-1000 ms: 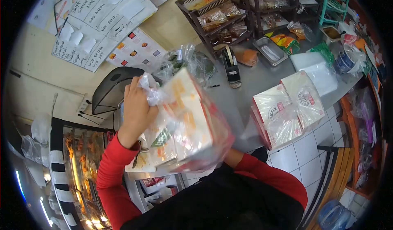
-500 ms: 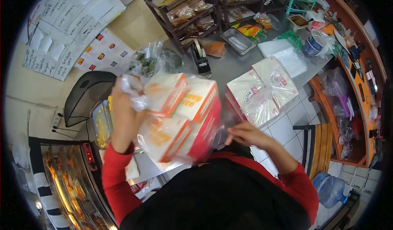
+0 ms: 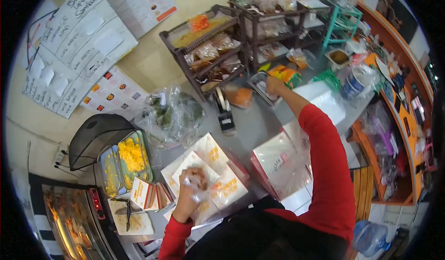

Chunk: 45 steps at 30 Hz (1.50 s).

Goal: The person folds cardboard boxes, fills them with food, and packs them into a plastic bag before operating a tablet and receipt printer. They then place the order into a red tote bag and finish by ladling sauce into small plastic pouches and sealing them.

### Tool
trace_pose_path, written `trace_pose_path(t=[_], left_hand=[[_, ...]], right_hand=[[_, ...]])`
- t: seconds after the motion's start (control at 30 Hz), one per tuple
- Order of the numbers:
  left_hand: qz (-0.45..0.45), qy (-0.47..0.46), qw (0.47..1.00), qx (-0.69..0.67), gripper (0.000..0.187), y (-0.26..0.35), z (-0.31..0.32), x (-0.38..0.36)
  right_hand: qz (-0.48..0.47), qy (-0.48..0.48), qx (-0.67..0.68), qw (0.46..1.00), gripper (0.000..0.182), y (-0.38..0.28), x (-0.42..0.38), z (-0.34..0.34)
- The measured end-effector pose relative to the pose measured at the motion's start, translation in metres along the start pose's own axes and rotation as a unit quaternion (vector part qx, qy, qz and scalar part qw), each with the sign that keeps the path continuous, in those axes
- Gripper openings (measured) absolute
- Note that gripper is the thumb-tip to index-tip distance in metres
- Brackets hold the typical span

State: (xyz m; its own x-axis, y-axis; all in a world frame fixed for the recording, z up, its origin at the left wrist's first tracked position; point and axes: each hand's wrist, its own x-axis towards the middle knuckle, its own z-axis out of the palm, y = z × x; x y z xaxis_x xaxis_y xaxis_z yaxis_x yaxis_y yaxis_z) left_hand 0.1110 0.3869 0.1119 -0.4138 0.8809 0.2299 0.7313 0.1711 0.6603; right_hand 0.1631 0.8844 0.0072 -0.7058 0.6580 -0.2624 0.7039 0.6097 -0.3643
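On the metal counter point(image 3: 250, 121), left fingers point(image 3: 189, 173) clench a bag point(image 3: 199, 196) of boxes point(image 3: 230, 187) — right fingers point(image 3: 273, 86), grip unclear, at a tray point(image 3: 260, 85).

Whiteboard point(image 3: 76, 51): handwritten "Sambal". Right bagged carton point(image 3: 273, 156): "CHICKEN".

Down it comes! The bag of boxes point(image 3: 227, 179), up in the air a second ago, now sits on the table point(image 3: 250, 119) under our left hand point(image 3: 192, 186). Our right hand point(image 3: 274, 87) has shot forward from beside that bag to the metal tray point(image 3: 260, 92), our right sleeve point(image 3: 331, 167) now crossing the second bag point(image 3: 280, 160). Small boxes point(image 3: 143, 194) have come into view, left of our left hand.
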Motion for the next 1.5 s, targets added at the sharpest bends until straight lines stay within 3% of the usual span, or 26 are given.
trace_pose_path(t=[0.07,0.13,0.23,0.3,0.33,0.4,0.5,0.53,0.6,0.67,0.73,0.83,0.87,0.93,0.97,1.03,1.07,1.17,1.2,1.23,1.3,1.33,1.43,1.47,1.5], left_hand=[[0.035,-0.046,0.996,0.066,0.020,0.017,-0.018,0.001],[-0.040,-0.118,0.992,0.032,0.022,0.004,-0.023,-0.022],[-0.057,-0.135,0.988,0.044,0.031,0.002,-0.027,-0.039],[0.033,-0.052,0.996,0.066,0.033,0.010,-0.027,-0.030],[0.020,-0.036,0.995,0.096,0.033,0.021,-0.028,-0.027],[-0.005,-0.010,0.988,0.155,0.034,0.041,-0.030,-0.023],[-0.035,-0.050,0.997,-0.051,0.034,0.025,-0.036,-0.023],[0.004,-0.017,0.999,-0.047,0.034,0.024,-0.040,-0.019],[-0.007,-0.025,0.995,-0.098,0.033,0.017,-0.045,-0.018],[0.001,-0.023,0.990,-0.138,0.031,0.003,-0.042,-0.020],[0.031,-0.004,0.986,-0.163,0.030,-0.020,-0.035,-0.022],[-0.135,0.018,0.940,-0.314,0.018,-0.014,-0.026,-0.021],[-0.056,0.020,0.972,-0.229,0.015,-0.026,-0.026,-0.018],[-0.025,0.022,0.981,-0.190,0.015,-0.026,-0.032,-0.014],[-0.009,0.022,0.985,-0.172,0.015,-0.026,-0.032,-0.014],[-0.090,-0.008,0.952,-0.293,0.016,-0.029,-0.029,-0.012],[-0.127,-0.022,0.928,-0.350,0.016,-0.031,-0.029,-0.012],[-0.147,-0.049,0.929,-0.335,0.023,-0.034,-0.032,-0.008],[-0.139,-0.052,0.961,-0.232,0.025,-0.035,-0.034,-0.007],[-0.057,0.038,0.989,-0.134,0.023,-0.027,-0.033,-0.009],[0.112,0.214,0.968,0.066,0.020,0.008,-0.037,-0.014],[0.118,0.206,0.952,0.192,0.015,0.026,-0.046,-0.018],[-0.028,0.118,0.990,0.070,0.015,0.026,-0.024,-0.035],[0.063,0.178,0.979,0.083,0.018,0.019,-0.020,-0.035],[0.063,0.186,0.980,0.035,0.018,0.013,-0.016,-0.036]], right_hand=[[-0.023,0.051,-0.081,0.995,0.017,0.001,0.013,0.016],[-0.036,0.113,-0.128,0.985,0.020,0.002,0.013,0.032],[0.019,0.096,-0.101,0.990,0.024,0.003,0.014,0.036],[0.040,0.154,-0.052,0.986,0.026,0.005,0.013,0.035],[0.051,0.183,-0.027,0.981,0.027,0.008,0.012,0.034],[0.056,0.149,-0.027,0.987,0.028,0.015,0.015,0.022],[0.076,0.135,0.034,0.987,0.027,0.031,0.025,-0.002],[0.083,0.134,0.065,0.985,0.027,0.032,0.025,-0.006],[0.000,0.128,0.362,0.923,0.020,0.008,-0.021,-0.036],[-0.057,0.029,0.552,0.831,0.020,-0.034,-0.088,-0.068],[-0.107,0.034,0.606,0.787,0.020,-0.092,-0.174,-0.089],[-0.156,-0.049,0.646,0.745,0.022,-0.142,-0.264,-0.069],[-0.163,-0.076,0.655,0.734,0.023,-0.159,-0.291,-0.055],[-0.137,-0.097,0.692,0.702,0.016,-0.188,-0.330,-0.022],[-0.129,-0.093,0.697,0.699,0.014,-0.199,-0.342,-0.006],[-0.116,-0.080,0.707,0.693,0.010,-0.214,-0.354,0.030],[-0.129,-0.043,0.684,0.717,0.009,-0.220,-0.359,0.048],[-0.195,0.094,0.586,0.781,0.011,-0.234,-0.364,0.094],[-0.231,0.155,0.538,0.795,0.012,-0.240,-0.365,0.104],[-0.266,0.217,0.487,0.803,0.012,-0.247,-0.366,0.112],[-0.292,0.332,0.410,0.797,0.013,-0.256,-0.364,0.127],[-0.313,0.370,0.375,0.791,0.015,-0.257,-0.360,0.134],[-0.309,0.406,0.318,0.799,0.018,-0.259,-0.363,0.136],[-0.299,0.394,0.307,0.813,0.018,-0.256,-0.365,0.136],[-0.289,0.382,0.298,0.826,0.017,-0.254,-0.365,0.136]])
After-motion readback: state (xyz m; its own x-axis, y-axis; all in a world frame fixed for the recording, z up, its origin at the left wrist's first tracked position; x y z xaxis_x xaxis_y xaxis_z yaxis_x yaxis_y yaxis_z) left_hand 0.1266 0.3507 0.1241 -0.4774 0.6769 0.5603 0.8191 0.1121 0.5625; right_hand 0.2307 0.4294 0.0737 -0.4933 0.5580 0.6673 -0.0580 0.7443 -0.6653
